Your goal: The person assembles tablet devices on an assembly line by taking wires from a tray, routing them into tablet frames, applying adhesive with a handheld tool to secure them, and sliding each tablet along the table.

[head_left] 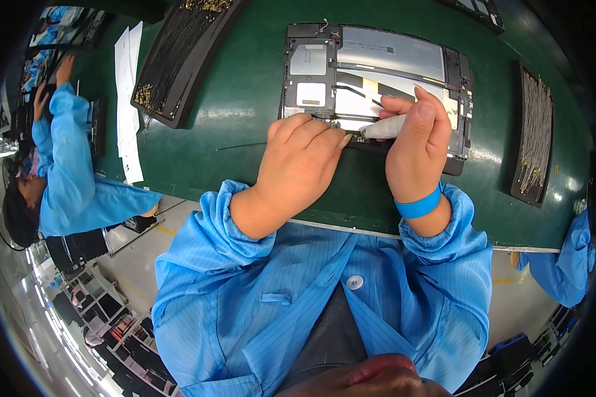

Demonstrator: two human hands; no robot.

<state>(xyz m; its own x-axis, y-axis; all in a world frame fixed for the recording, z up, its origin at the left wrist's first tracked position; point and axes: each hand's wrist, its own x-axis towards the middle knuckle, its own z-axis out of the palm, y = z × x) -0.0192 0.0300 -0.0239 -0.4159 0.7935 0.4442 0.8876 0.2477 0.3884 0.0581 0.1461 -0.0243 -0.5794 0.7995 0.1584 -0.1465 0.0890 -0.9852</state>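
So the right hand [418,142] has a white tool [385,128] gripped, left hand [301,153] is bunched at the opened tablet [394,81], upper middle of frame; can't tell if it's holding anything.

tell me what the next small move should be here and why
Probably a light press with the white tapered thing held in the right hand, the left hand steadying the spot: its tip sits close to the left hand near the lower edge of the opened device, and a thin black cable trails out beside that hand. The exact contact is too small to tell.
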